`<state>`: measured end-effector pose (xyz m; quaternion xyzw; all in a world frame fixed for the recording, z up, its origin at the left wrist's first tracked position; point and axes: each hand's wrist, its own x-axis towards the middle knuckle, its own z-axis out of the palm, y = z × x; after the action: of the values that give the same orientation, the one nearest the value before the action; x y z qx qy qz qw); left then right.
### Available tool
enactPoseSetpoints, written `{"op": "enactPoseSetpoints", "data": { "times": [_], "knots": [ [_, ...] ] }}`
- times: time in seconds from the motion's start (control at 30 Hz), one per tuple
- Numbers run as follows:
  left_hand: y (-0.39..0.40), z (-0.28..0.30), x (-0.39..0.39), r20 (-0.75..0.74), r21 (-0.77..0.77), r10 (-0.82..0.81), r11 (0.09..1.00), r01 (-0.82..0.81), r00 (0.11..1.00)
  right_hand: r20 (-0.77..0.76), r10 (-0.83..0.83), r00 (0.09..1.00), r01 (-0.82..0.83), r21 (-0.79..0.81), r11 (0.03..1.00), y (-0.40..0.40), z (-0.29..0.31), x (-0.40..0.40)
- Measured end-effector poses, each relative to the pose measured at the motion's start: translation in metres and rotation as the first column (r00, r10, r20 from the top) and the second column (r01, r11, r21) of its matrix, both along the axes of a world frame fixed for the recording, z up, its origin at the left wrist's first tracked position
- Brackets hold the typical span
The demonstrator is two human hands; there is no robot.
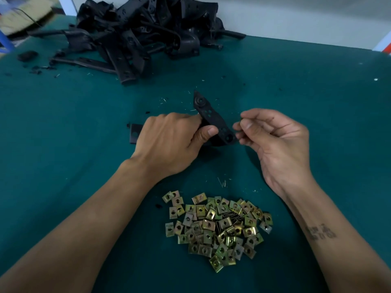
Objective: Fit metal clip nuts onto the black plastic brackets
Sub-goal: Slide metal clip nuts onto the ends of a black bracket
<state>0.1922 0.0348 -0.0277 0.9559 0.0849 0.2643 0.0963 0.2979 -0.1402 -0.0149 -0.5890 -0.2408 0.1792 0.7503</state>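
Near the tabletop's middle, the left hand (171, 142) grips a black bracket (213, 121); the right hand (275, 140) pinches something small at the bracket's lower end (presumably a clip nut, too hidden to tell). He should hold the bracket steady and slide the nut squarely over the hole; spare clip nuts (218, 227) lie toward the near edge.

Matt black plastic bracket (213, 121) in my grip, slightly grainy. The nuts (218, 229) are shiny yellowish plated metal. The table (306, 98) has a smooth, matt teal covering, dotted with pale shavings.

free: bare green desk (317, 98) toward R edge & near-L corner | blocked: heap of black plastic brackets (137, 32) at far edge, pile of brass-coloured metal clip nuts (215, 229) near edge centre
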Motion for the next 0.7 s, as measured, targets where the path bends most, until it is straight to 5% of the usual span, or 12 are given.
{"op": "enactPoseSetpoints", "data": {
  "times": [0.2, 0.5, 0.7],
  "knots": [
    [0.0003, -0.0002, -0.0004, -0.014, 0.01, 0.004, 1.0, -0.003, 1.0, 0.007, -0.05, 0.999, 0.05, -0.016, 0.999, -0.0025, 0.0003, 0.0045],
    [0.0004, 0.0009, -0.0012, -0.027, 0.013, -0.001, 1.0, 0.001, 1.0, -0.221, -0.075, 0.972, 0.104, 0.121, 0.987, -0.0033, 0.0036, 0.0094],
    [-0.0001, 0.0001, -0.0018, -0.023, 0.022, -0.022, 0.999, 0.023, 0.999, -0.105, -0.06, 0.993, 0.067, 0.066, 0.996, -0.0012, 0.0014, 0.0058]
  ]
}}
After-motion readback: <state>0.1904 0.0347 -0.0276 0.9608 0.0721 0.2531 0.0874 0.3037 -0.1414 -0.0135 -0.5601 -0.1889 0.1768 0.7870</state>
